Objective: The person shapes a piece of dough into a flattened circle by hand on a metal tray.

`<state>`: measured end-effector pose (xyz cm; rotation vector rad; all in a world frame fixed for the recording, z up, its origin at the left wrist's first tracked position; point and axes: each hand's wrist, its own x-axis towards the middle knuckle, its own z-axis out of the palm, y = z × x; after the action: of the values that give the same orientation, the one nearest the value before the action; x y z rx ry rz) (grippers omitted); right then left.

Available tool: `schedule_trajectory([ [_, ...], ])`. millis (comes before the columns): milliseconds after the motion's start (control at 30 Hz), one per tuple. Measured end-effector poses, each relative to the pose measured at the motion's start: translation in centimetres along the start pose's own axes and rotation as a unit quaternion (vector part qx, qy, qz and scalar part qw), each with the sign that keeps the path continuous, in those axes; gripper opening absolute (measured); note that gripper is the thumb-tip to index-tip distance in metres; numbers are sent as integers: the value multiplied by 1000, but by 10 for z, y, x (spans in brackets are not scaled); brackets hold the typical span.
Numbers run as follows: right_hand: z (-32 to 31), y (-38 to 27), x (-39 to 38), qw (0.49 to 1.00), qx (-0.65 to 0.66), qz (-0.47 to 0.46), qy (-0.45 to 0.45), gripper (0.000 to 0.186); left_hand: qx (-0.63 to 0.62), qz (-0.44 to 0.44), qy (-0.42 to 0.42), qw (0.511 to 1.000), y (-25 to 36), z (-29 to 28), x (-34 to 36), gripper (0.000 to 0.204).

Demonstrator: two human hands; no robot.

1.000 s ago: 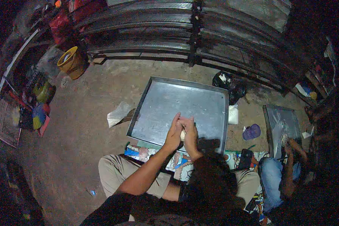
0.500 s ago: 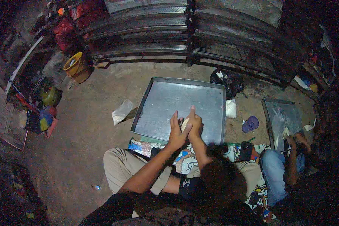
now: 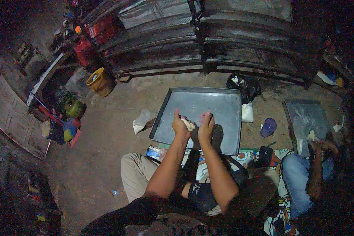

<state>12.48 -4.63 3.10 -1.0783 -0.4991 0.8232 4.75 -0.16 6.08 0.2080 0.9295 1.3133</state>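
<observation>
A pale lump of dough [image 3: 188, 125] rests in my left hand [image 3: 181, 124], whose fingers curve around it above the large metal tray [image 3: 220, 100]. A short gap to the right, my right hand [image 3: 206, 125] is held apart from the dough, its fingers slightly bent and nothing visible in them. At the right, a co-worker's hand [image 3: 318, 145] is at a pale piece [image 3: 312, 135] over a second metal tray [image 3: 303, 107].
A purple object [image 3: 268, 128], a white bag [image 3: 246, 113] and a black bag [image 3: 249, 88] lie beside the tray; a clear plastic bag [image 3: 141, 121] is left of it. A phone [image 3: 266, 155] lies on the patterned mat. A yellow bucket [image 3: 99, 82] stands near dark racks [image 3: 244, 51].
My two hands, earlier pressed together around the dough, have separated: the dough stays in my left hand, and the right has moved off rightward. The view has swung slightly.
</observation>
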Motion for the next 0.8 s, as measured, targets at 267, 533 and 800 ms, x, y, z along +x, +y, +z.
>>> schedule_trajectory([
  [267,14,37,9,994,-6,-78,-80,39,211,180,-125,953,-16,9,-13,51],
  [533,27,-2,-5,993,12,-101,-59,50,533,289,-274,747,0,-5,10,75],
  [800,-9,-16,15,958,-254,-133,-15,55,504,161,-395,751,-14,-20,-60,89],
])
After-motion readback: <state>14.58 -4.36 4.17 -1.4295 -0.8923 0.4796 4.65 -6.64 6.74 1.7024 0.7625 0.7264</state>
